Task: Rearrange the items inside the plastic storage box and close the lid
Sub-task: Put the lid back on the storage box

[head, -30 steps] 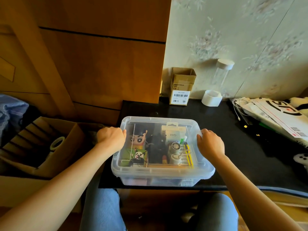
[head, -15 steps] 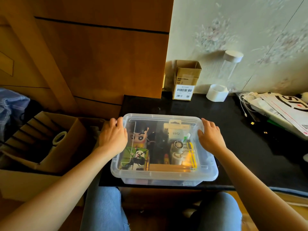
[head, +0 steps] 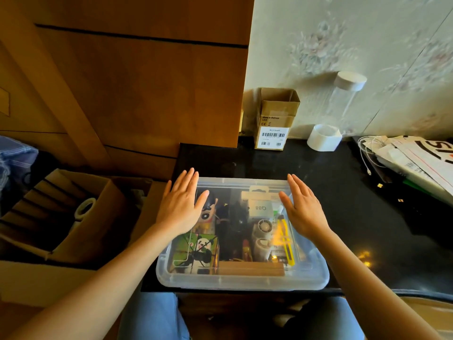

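black table (head: 343, 192): lidded plastic box (head: 241, 278) holds toys, tape, cutter (head: 285, 238)

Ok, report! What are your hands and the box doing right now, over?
Left hand and right hand open, flat on the clear lid. Lid on storage box, items inside. Nothing in the way.

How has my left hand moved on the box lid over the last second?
Yes. The left hand opened from curled over the lid's left edge to lying flat, fingers reaching toward the far left corner.
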`<state>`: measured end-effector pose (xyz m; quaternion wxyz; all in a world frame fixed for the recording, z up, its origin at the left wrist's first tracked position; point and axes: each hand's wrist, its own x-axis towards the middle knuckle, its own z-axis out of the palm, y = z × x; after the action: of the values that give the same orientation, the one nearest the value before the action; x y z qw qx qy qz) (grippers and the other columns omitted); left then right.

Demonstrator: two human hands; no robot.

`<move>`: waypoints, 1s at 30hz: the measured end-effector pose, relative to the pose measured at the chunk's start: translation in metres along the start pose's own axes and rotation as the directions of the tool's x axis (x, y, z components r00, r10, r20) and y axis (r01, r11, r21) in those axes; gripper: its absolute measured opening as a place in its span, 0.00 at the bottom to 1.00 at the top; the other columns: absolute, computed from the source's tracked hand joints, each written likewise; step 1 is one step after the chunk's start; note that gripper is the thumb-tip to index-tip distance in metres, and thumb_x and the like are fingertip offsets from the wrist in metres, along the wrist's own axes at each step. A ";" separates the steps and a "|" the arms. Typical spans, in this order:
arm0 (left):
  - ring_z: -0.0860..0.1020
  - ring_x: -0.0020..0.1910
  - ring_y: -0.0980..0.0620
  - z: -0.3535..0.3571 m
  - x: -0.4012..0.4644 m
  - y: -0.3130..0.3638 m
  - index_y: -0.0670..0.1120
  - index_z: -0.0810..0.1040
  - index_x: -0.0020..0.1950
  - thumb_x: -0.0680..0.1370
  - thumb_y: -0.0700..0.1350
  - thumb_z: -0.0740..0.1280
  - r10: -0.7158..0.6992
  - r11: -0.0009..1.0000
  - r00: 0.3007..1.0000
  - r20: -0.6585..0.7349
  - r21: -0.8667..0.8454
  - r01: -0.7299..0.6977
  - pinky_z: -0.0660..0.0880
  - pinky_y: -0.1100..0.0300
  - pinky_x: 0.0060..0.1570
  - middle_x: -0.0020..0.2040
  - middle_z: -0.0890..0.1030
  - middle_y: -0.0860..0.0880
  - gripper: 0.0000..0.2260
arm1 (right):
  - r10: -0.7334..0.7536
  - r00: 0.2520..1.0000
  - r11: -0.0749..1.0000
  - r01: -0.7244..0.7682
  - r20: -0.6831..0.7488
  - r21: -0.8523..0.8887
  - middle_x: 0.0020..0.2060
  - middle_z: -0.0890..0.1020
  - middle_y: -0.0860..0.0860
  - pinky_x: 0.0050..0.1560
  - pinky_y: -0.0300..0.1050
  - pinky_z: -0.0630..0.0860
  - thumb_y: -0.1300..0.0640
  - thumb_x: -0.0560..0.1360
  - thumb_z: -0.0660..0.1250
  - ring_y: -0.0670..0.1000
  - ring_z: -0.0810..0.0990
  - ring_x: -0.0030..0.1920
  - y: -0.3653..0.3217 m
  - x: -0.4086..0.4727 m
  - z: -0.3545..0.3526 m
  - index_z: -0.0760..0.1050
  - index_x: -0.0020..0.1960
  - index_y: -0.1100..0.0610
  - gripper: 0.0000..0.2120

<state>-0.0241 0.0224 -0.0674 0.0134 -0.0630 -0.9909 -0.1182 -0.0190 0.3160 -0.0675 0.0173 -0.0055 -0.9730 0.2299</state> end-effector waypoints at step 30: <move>0.73 0.65 0.46 -0.009 -0.055 -0.021 0.46 0.70 0.71 0.72 0.50 0.74 -0.541 0.560 0.841 0.032 -0.732 0.388 0.72 0.50 0.62 0.69 0.73 0.46 0.29 | 0.428 0.904 0.790 -0.388 0.027 0.474 0.45 0.76 0.48 0.31 0.38 0.69 0.44 0.74 0.66 0.43 0.75 0.38 0.019 -0.053 -0.011 0.68 0.65 0.57 0.25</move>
<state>0.0283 -0.0071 -0.0660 0.0540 0.2134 -0.8392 -0.4973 0.0342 0.3368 -0.0672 0.0079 -0.2204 -0.8623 0.4559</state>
